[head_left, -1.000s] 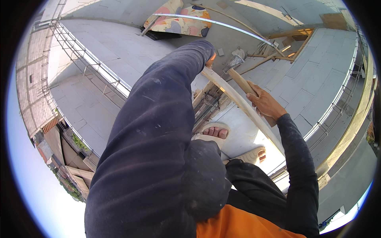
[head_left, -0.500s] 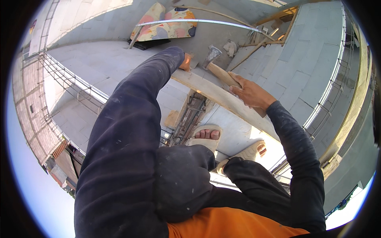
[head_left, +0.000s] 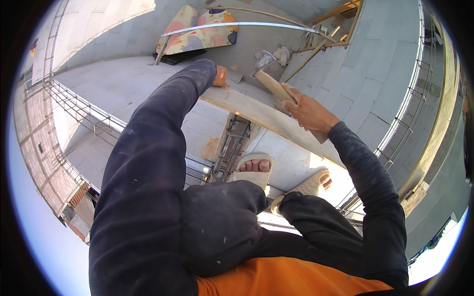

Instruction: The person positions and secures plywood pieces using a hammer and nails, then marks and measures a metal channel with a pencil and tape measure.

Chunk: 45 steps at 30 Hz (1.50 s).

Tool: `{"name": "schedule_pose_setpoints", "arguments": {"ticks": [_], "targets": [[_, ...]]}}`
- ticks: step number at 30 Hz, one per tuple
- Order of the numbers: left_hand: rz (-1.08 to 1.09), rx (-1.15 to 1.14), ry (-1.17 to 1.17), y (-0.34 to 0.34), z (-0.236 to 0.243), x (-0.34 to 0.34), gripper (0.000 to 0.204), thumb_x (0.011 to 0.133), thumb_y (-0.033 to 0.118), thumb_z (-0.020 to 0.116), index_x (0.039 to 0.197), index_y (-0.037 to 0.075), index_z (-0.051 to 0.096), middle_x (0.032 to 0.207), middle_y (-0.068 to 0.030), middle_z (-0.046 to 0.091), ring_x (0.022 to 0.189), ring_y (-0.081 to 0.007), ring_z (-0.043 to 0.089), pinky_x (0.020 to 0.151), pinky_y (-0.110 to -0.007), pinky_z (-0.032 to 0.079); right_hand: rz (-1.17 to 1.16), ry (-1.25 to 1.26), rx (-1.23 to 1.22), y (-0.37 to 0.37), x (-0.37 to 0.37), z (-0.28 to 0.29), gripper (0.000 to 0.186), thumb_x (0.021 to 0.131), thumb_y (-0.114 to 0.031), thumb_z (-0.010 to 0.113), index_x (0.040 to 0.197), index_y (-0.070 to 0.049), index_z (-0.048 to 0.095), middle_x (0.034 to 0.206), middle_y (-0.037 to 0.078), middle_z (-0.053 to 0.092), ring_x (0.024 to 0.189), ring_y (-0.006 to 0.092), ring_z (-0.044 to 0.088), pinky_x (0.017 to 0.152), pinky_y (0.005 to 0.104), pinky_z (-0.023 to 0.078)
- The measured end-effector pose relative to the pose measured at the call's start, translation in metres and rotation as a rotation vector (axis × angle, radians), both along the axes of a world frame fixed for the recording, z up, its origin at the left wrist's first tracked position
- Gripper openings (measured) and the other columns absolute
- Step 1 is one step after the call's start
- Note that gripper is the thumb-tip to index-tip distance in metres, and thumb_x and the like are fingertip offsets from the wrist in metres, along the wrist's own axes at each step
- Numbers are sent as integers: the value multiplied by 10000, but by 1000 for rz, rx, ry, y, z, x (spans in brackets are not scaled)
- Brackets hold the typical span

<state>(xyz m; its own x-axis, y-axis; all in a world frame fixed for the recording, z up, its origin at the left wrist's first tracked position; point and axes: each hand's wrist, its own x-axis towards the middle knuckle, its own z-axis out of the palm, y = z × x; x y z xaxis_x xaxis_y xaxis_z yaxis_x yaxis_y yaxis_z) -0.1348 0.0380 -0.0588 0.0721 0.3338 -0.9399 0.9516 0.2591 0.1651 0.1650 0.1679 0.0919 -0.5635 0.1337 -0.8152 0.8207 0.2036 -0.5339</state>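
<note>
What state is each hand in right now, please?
Left hand: at the far end of the wooden plank; fingers mostly hidden, grip cannot be told.
Right hand: closed, holding the wooden-handled tool.

In the head view, the right hand (head_left: pixel 312 113) had its fingers (head_left: pixel 290 106) wrapped around the wooden handle of a hatchet-like tool (head_left: pixel 270 83), its grey metal head pointing away from the body, while the left hand (head_left: pixel 220 78), partly hidden by its dark sleeve (head_left: pixel 148 128), was at the far end of a pale plank (head_left: pixel 276 118). The plank slanted past two sandalled feet (head_left: pixel 254 167) and over a gap holding steel bars (head_left: pixel 233 140). Beyond lay a colourful patterned sheet (head_left: pixel 212 39), a long bright metal strip (head_left: pixel 261 24) above it, and a crumpled whitish cloth (head_left: pixel 282 55) near the tool's head.
</note>
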Motion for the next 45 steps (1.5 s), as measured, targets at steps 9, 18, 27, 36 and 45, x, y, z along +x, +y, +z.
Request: {"name": "schedule_pose_setpoints", "arguments": {"ticks": [9, 18, 27, 36, 45], "targets": [[-37, 8, -93, -2, -17, -9, 606, 901, 554, 698, 1190, 26, 768, 1244, -219, 733, 1131, -382, 707, 1001, -478, 526, -202, 93, 65, -13, 13, -9, 689, 1087, -376, 503, 1670, -127, 233, 972, 209, 699, 686, 276, 663, 711, 436, 557], [-26, 56, -95, -2, -18, -12, 475, 922, 487, 663, 1038, 43, 785, 1087, -214, 766, 1000, -373, 714, 938, -463, 514, -432, 14, 37, 7, 3, 11, 650, 1103, -387, 465, 1663, -125, 263, 1287, 310, 657, 1166, 408, 664, 1021, 479, 500], [2, -6, -121, 11, 3, -3, 591, 900, 532, 686, 1180, 18, 764, 1202, -237, 741, 1127, -368, 711, 1003, -452, 521, 60, 74, 100, -5, 38, -23, 661, 1098, -399, 465, 1658, -112, 263, 1278, 337, 651, 1122, 439, 670, 1026, 509, 478], [-24, 54, -176, -12, -29, -16, 465, 942, 507, 655, 1081, 86, 797, 1144, -198, 760, 1053, -362, 710, 966, -445, 509, -92, -13, 10, -6, 14, 4, 654, 1105, -383, 467, 1660, -116, 248, 1113, 288, 704, 781, 386, 717, 733, 481, 593], [-31, 66, -106, -1, -11, -6, 445, 951, 462, 653, 1068, 53, 783, 1089, -208, 762, 1030, -355, 714, 952, -443, 511, -364, 20, 112, 12, -4, 16, 634, 1108, -377, 451, 1658, -122, 263, 1197, 318, 684, 938, 399, 719, 873, 476, 573]]}}
